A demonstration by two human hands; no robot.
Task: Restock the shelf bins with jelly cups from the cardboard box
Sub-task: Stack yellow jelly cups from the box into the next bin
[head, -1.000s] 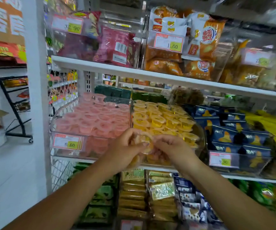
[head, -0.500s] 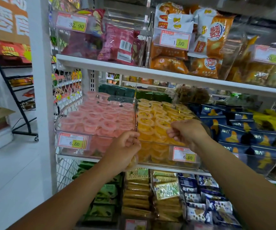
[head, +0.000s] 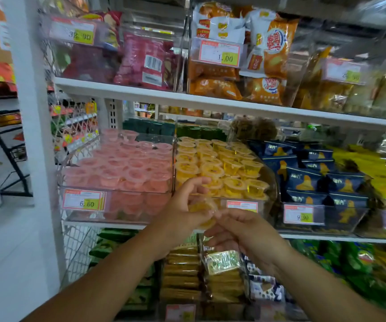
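- The yellow jelly cups (head: 202,209) sat bunched in my left grip (head: 182,212), just in front of the shelf (head: 108,225) edge, with the yellow bin (head: 272,182) at twelve o'clock from them.
- I judged them light, with thin clear walls that would dent under a squeeze and slick film lids. The stiffer rim under the lid looked the safest hold, thumb and finger on opposite sides.
- My left grip was curled round the bunch from nine o'clock, fingers arched over the top.
- My right grip (head: 243,231) lay at four o'clock of the cups, fingertips at the nearest one. Through the blur I could not tell whether it pinched that cup or only touched it.
- The yellow bin looked heaped near its rim, so I reckoned a loosely dropped cup could slide off the pile.
- The pink bin (head: 122,205), full of pink jelly cups (head: 127,168), stood at ten o'clock, and blue packets (head: 303,180) at two o'clock.
- I could not make out the cardboard box.
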